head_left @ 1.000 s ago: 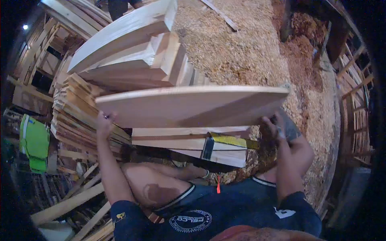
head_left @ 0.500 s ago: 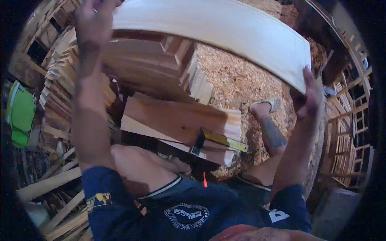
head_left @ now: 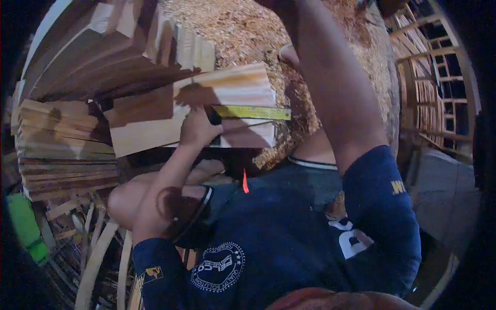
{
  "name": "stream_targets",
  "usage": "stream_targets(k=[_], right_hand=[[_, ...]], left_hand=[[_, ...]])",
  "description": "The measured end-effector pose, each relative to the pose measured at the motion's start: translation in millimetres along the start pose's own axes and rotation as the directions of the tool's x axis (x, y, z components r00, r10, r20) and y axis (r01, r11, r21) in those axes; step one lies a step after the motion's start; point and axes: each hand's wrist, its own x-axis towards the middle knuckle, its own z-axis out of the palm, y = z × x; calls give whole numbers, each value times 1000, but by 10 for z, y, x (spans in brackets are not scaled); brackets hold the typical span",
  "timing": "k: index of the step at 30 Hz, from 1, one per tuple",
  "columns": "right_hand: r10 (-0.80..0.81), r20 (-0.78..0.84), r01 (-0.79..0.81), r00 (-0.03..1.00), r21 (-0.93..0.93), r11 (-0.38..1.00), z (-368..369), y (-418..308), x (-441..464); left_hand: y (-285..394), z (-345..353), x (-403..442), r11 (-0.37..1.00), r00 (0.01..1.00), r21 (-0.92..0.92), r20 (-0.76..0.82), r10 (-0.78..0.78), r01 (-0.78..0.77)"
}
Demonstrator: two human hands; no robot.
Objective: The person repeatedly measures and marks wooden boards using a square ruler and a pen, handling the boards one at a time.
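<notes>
Yellow-bladed, black-handled square point(head_left: 253, 112) mid-frame, left hand point(head_left: 199, 127) grip holding its handle; right hand point(head_left: 279, 6), top edge, grip: can't tell.

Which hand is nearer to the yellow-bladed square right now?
Left. The left hand is at the dark end of the square; the right hand is farther off, at the picture's top edge.

This looks like a woodworking workshop: shavings point(head_left: 243, 36) cover the floor, and thick cut boards point(head_left: 111, 41) are piled at the upper left, with a stack of narrower pieces point(head_left: 57, 132) near them. A yellow-bladed square point(head_left: 253, 112) rests on more timber point(head_left: 147, 129), loose wooden strips point(head_left: 95, 258) litter the lower left, and slatted wooden framework point(head_left: 431, 54) stands along the right
</notes>
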Motion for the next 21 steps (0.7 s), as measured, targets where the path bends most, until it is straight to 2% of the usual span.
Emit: stream_targets(k=[2,3,4,5,6,8,10,11,14,16,17,20,21], right_hand=[[56,-57,-70,997,-277,958,-478,363,-271],[153,-95,-177,984,-673,718,-733,474,-451],[115,-153,-191,982,-746,637,-1004,748,-752],[200,-194,-244,960,-931,271,-1091,753,-1045],[263,-258,-228,930,-964,-138,-1199,725,-1322],[270,-121,-142,955,-988,62,-2134,1289,-1903],[374,-332,-340,866,-939,-47,-2314,1203,-2335],[413,-427,-422,804,-900,-110,-2358,1184,-2467],[335,-313,-283,889,-949,-137,-2479,1222,-2389],[340,-353,-362,871,-931,-39,-2398,1295,-2294],[349,-366,-396,863,-918,16,-2335,1325,-2257],[435,-321,-340,841,-940,-38,-2177,1334,-2276],[433,-276,-301,858,-954,-13,-2243,1427,-2297]], left_hand=[[0,16,-18,998,999,-68,-31,-19,17],[-17,26,-21,994,996,-100,-72,-46,38],[-37,32,20,987,992,-143,-90,-85,71],[-117,25,84,983,990,-183,-132,-48,24],[-188,-4,162,976,984,-218,-178,-12,-27],[-147,-188,262,976,944,-190,-327,36,-103],[-309,-187,593,901,826,-120,-465,319,-416],[-219,-206,708,907,832,-98,-448,327,-410],[70,-249,1056,896,830,-67,-412,376,-439],[272,-215,1244,869,816,-91,-402,415,-486],[386,-23,1370,540,916,-740,-323,238,-401],[383,51,1852,803,908,-434,-290,304,-408],[365,161,1934,760,898,-482,-289,332,-436]])
